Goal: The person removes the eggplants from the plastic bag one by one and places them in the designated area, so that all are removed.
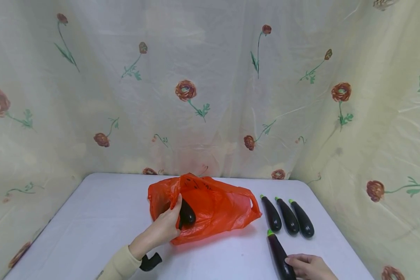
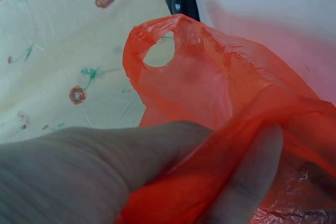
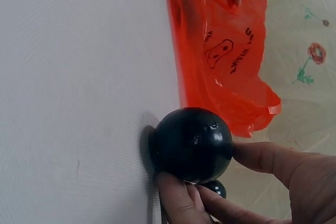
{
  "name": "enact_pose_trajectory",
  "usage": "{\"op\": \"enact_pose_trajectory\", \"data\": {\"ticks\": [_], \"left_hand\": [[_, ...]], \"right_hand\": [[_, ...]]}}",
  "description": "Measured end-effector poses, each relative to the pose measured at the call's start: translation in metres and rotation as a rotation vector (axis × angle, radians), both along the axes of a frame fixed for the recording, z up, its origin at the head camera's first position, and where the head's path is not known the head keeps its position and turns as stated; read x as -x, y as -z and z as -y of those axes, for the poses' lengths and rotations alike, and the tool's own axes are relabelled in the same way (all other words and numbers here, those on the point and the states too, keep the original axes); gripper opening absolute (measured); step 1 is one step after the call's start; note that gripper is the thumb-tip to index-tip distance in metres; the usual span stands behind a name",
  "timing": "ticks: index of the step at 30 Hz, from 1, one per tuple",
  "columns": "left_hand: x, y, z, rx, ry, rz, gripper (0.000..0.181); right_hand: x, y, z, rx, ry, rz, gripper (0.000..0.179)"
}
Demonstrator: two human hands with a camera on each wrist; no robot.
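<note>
Left hand (image 1: 166,223) pinches the mouth edge of the red plastic bag (image 1: 220,202), holding it open. Right hand (image 1: 309,266) grips one eggplant (image 1: 279,252) between thumb and fingers at the near right, green tip pointing far. Can't tell if its fat end touches the table or sits just above it. It's outside the bag, well apart from the bag mouth.

Done, by my read: at least one dark eggplant (image 1: 188,213) in the bag, showing beside the left hand. Might be more in there; plastic and hand hide the rest, so no firm count.

Left: the held one, plus three loose eggplants (image 1: 287,217) in a row right of the bag, none in a hand. Four outside total, so I'd call it partway.

All on a white table (image 1: 108,217), flowered curtain (image 1: 213,58) behind.
</note>
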State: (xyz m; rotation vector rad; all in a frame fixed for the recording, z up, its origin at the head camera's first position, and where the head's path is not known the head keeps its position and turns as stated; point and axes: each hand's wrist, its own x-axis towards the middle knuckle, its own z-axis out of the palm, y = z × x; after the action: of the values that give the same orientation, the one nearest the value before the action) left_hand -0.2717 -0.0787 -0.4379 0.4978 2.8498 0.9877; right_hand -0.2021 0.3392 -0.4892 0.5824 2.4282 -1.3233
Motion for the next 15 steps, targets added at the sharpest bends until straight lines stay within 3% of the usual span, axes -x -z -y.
{"op": "enact_pose_trajectory", "data": {"ticks": [9, 15], "left_hand": [[0.0038, 0.001, 0.0026, 0.007, 0.012, -0.024, 0.103], [0.0045, 0.0027, 0.0027, 0.005, 0.02, -0.019, 0.103]], "right_hand": [[-0.0008, -0.0026, 0.0001, 0.005, -0.01, 0.024, 0.08], [-0.004, -0.001, 0.0009, 0.024, 0.023, -0.03, 0.069]]}}
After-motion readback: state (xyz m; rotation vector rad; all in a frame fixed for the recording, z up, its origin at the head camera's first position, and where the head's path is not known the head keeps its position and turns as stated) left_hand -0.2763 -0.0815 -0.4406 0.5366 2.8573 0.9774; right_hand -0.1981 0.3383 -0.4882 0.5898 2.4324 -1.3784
